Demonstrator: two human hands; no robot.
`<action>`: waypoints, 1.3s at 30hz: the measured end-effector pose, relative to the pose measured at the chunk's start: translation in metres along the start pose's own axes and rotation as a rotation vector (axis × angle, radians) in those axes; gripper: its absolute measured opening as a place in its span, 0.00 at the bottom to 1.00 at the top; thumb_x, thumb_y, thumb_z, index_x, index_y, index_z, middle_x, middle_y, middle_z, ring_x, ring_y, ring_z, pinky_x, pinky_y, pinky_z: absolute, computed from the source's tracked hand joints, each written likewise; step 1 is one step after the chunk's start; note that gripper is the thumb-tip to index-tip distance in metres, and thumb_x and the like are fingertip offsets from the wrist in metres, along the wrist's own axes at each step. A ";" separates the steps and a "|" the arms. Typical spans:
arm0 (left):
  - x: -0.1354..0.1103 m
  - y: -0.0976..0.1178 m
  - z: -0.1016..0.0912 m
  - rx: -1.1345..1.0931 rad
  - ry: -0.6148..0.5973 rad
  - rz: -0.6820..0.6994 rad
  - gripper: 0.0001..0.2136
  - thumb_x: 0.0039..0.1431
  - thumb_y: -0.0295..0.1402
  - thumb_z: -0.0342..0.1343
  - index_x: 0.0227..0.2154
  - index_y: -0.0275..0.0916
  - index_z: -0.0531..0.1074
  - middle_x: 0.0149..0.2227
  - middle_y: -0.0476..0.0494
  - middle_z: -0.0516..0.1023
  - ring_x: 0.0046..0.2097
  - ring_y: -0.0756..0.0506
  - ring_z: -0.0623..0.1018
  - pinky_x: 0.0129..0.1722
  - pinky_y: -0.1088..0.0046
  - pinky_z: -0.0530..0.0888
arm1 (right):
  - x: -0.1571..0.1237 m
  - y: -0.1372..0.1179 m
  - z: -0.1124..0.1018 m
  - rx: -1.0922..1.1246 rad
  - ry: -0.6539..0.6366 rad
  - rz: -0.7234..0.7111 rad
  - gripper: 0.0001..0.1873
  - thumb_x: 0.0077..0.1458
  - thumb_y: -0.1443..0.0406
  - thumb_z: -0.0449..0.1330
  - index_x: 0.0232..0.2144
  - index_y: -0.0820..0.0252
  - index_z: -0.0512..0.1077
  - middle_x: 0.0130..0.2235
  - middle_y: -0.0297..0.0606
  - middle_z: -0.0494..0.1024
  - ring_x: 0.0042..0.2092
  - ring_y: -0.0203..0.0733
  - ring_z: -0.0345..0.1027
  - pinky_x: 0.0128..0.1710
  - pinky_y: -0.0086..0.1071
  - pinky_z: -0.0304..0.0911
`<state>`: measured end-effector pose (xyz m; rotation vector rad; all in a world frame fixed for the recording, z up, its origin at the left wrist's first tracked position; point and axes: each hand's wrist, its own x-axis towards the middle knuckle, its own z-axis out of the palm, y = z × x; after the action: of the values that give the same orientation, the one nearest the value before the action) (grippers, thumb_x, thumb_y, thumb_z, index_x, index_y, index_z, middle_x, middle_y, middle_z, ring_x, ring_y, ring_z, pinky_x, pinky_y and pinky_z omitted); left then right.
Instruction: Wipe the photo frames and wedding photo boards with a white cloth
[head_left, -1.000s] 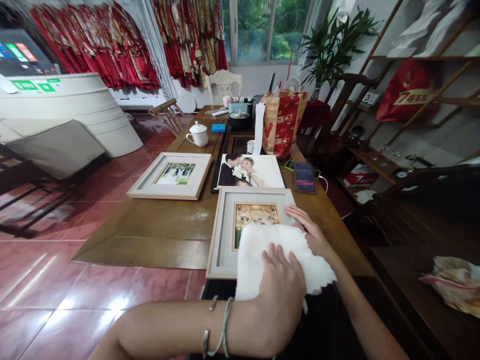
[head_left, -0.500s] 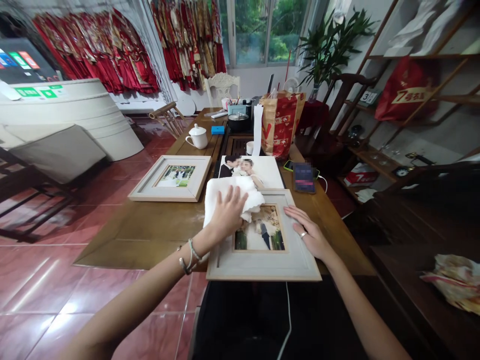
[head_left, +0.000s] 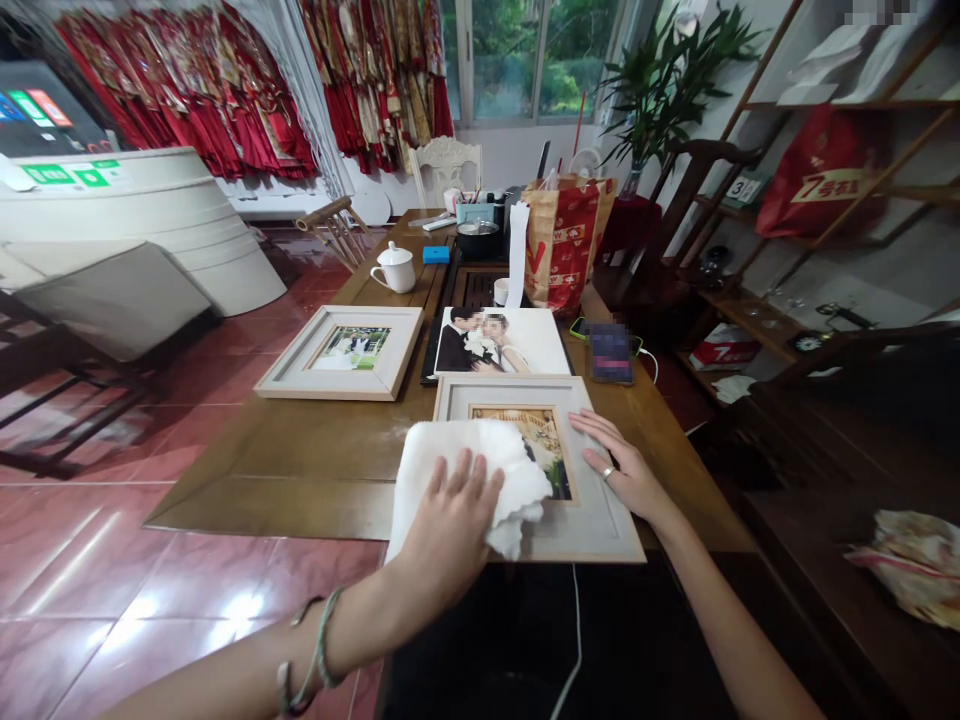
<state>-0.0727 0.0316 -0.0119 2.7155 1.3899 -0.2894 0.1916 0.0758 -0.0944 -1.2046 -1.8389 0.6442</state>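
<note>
A pale framed wedding photo lies flat at the near edge of the wooden table. My left hand presses a white cloth flat onto the frame's left side, fingers stretched out over it. My right hand rests flat and open on the frame's right border, a ring on one finger. The cloth hides the left half of the picture.
A second framed photo lies to the left, and an unframed wedding print just beyond. Further back are a phone, a white teapot, a red paper bag and a tea tray. Shelves stand on the right.
My left hand has dragged the cloth from the frame's upper left corner down toward me along its left side. A second ago it was over the lower right. My right hand stayed put.
</note>
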 end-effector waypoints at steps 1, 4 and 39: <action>0.006 -0.005 0.003 -0.013 0.037 -0.003 0.33 0.49 0.27 0.52 0.60 0.33 0.53 0.62 0.32 0.56 0.64 0.33 0.53 0.60 0.50 0.53 | 0.000 0.000 0.000 -0.001 -0.002 -0.003 0.20 0.59 0.59 0.52 0.53 0.50 0.65 0.58 0.39 0.65 0.62 0.48 0.50 0.61 0.51 0.46; 0.033 -0.025 0.009 -0.042 0.166 -0.018 0.32 0.50 0.24 0.50 0.60 0.32 0.52 0.63 0.33 0.55 0.65 0.35 0.52 0.61 0.52 0.51 | -0.001 0.001 -0.001 0.003 -0.008 0.001 0.20 0.59 0.60 0.52 0.54 0.49 0.64 0.58 0.38 0.64 0.62 0.47 0.49 0.61 0.51 0.46; 0.072 -0.030 0.001 -0.212 0.228 -0.012 0.26 0.56 0.22 0.44 0.60 0.34 0.54 0.62 0.28 0.55 0.65 0.34 0.51 0.59 0.44 0.50 | -0.002 0.002 0.000 -0.010 -0.019 0.006 0.21 0.60 0.64 0.50 0.55 0.48 0.63 0.58 0.36 0.64 0.63 0.46 0.48 0.62 0.51 0.44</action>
<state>-0.0555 0.1062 -0.0272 2.6287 1.3981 0.1649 0.1929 0.0744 -0.0969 -1.2144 -1.8566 0.6527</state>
